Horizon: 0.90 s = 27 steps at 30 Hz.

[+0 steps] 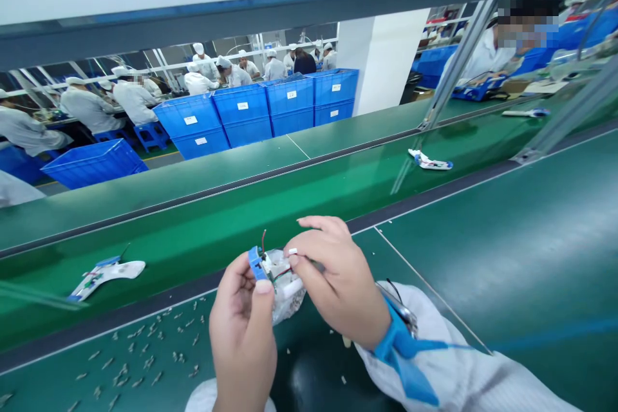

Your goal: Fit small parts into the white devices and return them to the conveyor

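Observation:
Both my hands hold one small assembly (282,277) over the near edge of the green bench. It has a clear plastic body, a blue end piece and thin red wires sticking up. My left hand (243,328) grips it from below, thumb pressed on the blue part. My right hand (340,283) pinches its top right side, with a tiny white piece at the fingertip. A blue strap (400,351) circles my right wrist over a white sleeve.
A green conveyor belt (309,199) runs across in front of me. On it lie a white and blue part (103,273) at left and another (429,162) at right. Several small scraps (140,351) litter the bench. Blue crates (261,109) and several white-coated workers stand beyond.

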Tool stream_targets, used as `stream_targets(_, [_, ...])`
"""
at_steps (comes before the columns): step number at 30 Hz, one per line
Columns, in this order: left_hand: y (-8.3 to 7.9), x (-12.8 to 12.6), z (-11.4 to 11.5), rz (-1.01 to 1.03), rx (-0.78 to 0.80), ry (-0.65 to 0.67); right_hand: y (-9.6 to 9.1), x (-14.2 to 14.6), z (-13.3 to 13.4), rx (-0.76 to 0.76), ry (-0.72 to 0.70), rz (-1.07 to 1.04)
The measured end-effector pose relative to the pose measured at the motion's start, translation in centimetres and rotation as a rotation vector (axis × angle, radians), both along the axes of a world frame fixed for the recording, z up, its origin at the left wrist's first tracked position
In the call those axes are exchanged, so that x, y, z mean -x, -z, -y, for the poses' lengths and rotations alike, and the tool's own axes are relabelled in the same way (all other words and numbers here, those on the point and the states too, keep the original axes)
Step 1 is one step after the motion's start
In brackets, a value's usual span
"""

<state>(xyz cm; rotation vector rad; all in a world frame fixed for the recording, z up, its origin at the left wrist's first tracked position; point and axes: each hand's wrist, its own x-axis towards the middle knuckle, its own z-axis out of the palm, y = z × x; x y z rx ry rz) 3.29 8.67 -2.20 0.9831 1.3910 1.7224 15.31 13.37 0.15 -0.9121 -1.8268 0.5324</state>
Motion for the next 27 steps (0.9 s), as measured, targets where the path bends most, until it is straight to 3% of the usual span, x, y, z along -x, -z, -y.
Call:
stream_targets(3, [0.4,-0.1,-0.2,-0.066,-0.023,0.066,0.3,0.4,0.8,-0.092,0.109,0.026])
stream_targets(6, [0.3,-0.6,0.0,-0.125,-0.027,0.028,0.3,0.6,0.9,-0.094,0.097,-0.059])
stream_targets(9, [-0.4,-1.3,0.4,-0.197,0.009,-0.065,0.1,0.3,0.5,-0.04,-0.031,-0.158])
stream_targets(13, [-0.7,-1.4,0.7,-0.294,0.041,-0.097,-0.2,-0.3,-0.3,0.04,-0.204,-0.208])
stream_targets(17, [-0.4,-0.8,0.6,-0.289,0.017,-0.056,-0.2,-1.0,-1.0,0.077,-0.327,-0.222])
stream_targets(20, [-0.4,-0.5,0.8,-0.176,-0.007,-0.004,-0.4,-1.4,-1.3,0.051,-0.419,-0.178])
stream_targets(27, [-0.8,-0.5,1.2,-0.067,0.001,0.125,-1.4,-2.2,-1.1,-0.004,-0.476,-0.037])
